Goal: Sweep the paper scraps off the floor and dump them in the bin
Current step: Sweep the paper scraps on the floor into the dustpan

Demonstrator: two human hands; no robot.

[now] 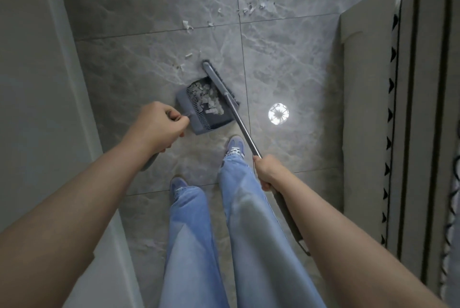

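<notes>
A grey dustpan (211, 121) rests on the marble floor in front of my feet, with a pile of white paper scraps (207, 100) inside it. My left hand (159, 126) grips the dustpan's long handle. My right hand (267, 172) grips the broom's metal pole (242, 126). The broom head (216, 78) lies along the pan's right side, against its mouth. Several loose paper scraps (246, 9) lie scattered on the tiles farther ahead, and a few more scraps (186, 57) sit just beyond the pan. No bin is in view.
A pale wall (37, 83) runs along the left. A beige bed or sofa with a black-patterned cover (403, 108) stands on the right. A bright reflection of a ceiling lamp (278, 113) shines on the floor. My legs in blue jeans and my grey-blue shoes (235, 146) stand below the pan.
</notes>
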